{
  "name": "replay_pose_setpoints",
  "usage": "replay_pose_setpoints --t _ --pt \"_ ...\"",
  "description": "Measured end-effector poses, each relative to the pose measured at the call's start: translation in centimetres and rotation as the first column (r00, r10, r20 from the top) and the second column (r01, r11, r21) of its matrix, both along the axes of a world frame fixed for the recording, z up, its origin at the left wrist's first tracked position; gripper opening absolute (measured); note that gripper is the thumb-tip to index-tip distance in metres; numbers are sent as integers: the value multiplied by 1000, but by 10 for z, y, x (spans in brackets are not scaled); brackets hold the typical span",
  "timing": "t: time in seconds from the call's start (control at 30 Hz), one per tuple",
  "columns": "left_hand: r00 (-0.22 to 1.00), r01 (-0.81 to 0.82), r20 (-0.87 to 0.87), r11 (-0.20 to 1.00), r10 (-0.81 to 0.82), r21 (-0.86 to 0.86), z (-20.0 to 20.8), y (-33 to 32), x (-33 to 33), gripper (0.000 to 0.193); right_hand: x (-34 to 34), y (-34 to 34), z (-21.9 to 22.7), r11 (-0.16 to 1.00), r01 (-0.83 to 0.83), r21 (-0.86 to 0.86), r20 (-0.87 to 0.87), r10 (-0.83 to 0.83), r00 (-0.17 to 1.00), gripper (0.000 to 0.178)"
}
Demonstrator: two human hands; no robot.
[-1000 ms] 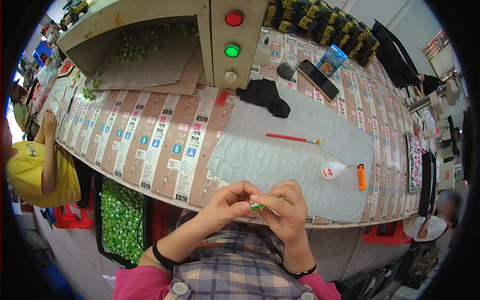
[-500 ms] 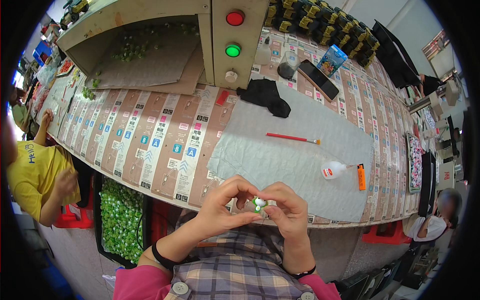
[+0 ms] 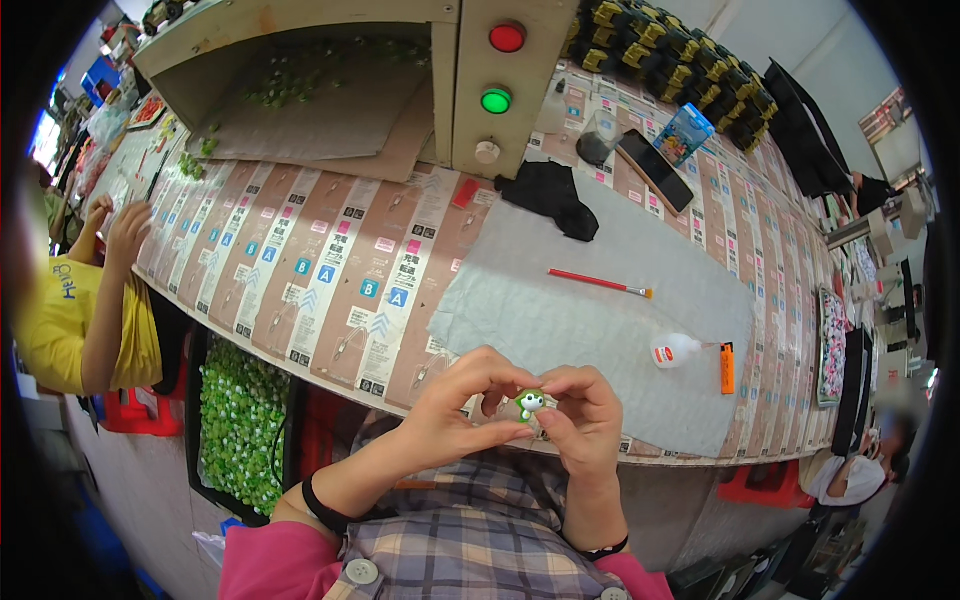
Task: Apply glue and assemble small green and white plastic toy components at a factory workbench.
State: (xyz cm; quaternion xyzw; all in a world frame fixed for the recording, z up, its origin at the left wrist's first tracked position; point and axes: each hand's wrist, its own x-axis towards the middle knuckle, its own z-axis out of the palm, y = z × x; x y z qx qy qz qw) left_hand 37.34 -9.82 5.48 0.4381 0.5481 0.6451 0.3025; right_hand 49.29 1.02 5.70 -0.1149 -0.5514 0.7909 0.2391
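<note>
A small green-and-white animal figurine (image 3: 531, 403) is pinched between my two hands, just off the table's near edge. My left hand (image 3: 468, 402) has thumb and fingertips closed on its left side. On its right side, the thumb and fingers of my right hand (image 3: 582, 413) close on it too. The figurine is upright, its white face with dark eyes showing. Beyond my hands, a grey sheet (image 3: 500, 300) covers the table and bears a red-handled brush (image 3: 598, 282), a small white bottle with a thin tip (image 3: 676, 350) and an orange strip-shaped tool (image 3: 727, 368).
A black cloth (image 3: 552, 198), phone (image 3: 655, 172), dark-bottomed cup (image 3: 598, 140) and blue box (image 3: 684, 134) lie farther back. A machine with red and green buttons (image 3: 496, 99) stands at the back left. A bin of green-and-white pieces (image 3: 240, 430) is below left, near a person in yellow (image 3: 90, 325).
The figurine has turned so its face shows more fully, still between both hands. The view has shifted a little. The person in yellow has raised an arm.
</note>
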Motion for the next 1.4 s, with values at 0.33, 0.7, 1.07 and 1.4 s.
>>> replay_pose_setpoints --t 0.33,0.7,1.07,1.4 --pt "996 -67 52 995 71 -75 -4 -13 -5 34 -9 -13 -4 997 5 -76 127 5 992 20" --pt "552 -775 146 569 821 -275 -34 -166 -67 19 -8 4 -18 948 165 274 211 -226 951 7" --pt "146 -977 -175 114 974 -179 -54 -230 -138 46 -21 0 -31 972 64 225 352 -142 925 5" --pt "827 -525 -393 801 402 -287 -1 39 -298 28 -22 -3 -59 714 15 700 319 -332 888 5"
